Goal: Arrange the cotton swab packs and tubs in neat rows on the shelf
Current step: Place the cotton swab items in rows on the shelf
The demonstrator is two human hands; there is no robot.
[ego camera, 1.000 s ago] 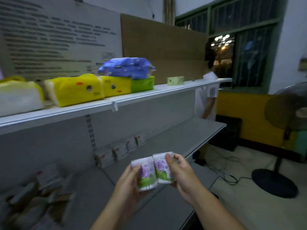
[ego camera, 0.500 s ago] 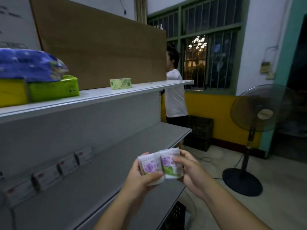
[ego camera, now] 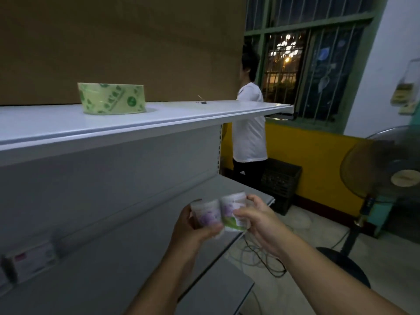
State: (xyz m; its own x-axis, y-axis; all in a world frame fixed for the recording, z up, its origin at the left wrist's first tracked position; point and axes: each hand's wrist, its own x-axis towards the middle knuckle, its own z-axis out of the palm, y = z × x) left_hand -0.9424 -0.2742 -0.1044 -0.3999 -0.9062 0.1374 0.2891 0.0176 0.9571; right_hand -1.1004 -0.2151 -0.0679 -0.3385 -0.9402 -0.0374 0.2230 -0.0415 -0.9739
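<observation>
Head view: two cotton swab tubs (ego camera: 219, 212) are being held side by side, touching, left hand (ego camera: 193, 228) and right hand (ego camera: 254, 223) each clamped on one, above the lower shelf (ego camera: 229, 185), where they are arguably best being set down squarely, labels outward.

The shelf (ego camera: 204, 111) looks like smooth, painted metal. The tape roll (ego camera: 111, 98) is glossy plastic. Behind it stands matt brown board (ego camera: 136, 42)

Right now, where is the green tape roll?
In the head view, the green tape roll sits alone on the upper shelf, upper left, in front of the brown board.
</observation>
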